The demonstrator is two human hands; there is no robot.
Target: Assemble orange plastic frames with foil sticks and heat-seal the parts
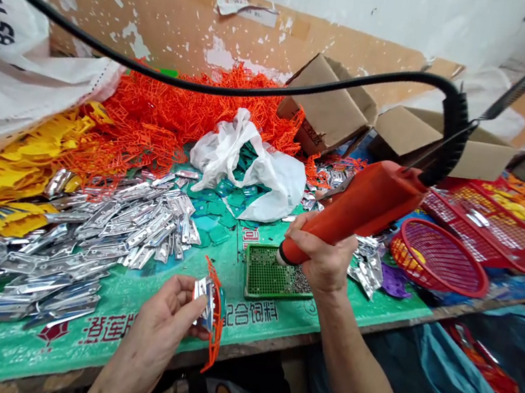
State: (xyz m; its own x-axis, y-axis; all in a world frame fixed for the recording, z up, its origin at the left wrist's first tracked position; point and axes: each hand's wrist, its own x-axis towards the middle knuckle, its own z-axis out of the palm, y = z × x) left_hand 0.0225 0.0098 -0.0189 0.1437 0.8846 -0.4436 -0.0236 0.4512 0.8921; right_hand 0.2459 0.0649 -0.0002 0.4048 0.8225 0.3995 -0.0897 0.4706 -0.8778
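My left hand (pixel 165 315) pinches a small stack of parts near the front edge of the table. In it are a silver metal piece (pixel 205 296) and a curved orange plastic piece (pixel 215 324), with a bit of teal plastic between them. My right hand (pixel 326 255) is wrapped round a red electric screwdriver (pixel 357 206), which hangs by a coil spring and a black cable. The screwdriver's white-ringed tip points down over a green tray (pixel 274 273) with a grid of holes and many small screws. The bit itself cannot be made out.
Shiny metal pieces (pixel 81 246) lie heaped at left, beside yellow plastic parts (pixel 19 160). Orange plastic parts (pixel 167 105) pile up behind a white plastic bag (pixel 276 178). Cardboard boxes (pixel 332 107) and red baskets (pixel 442 259) stand at right. A black cable (pixel 240 92) crosses above.
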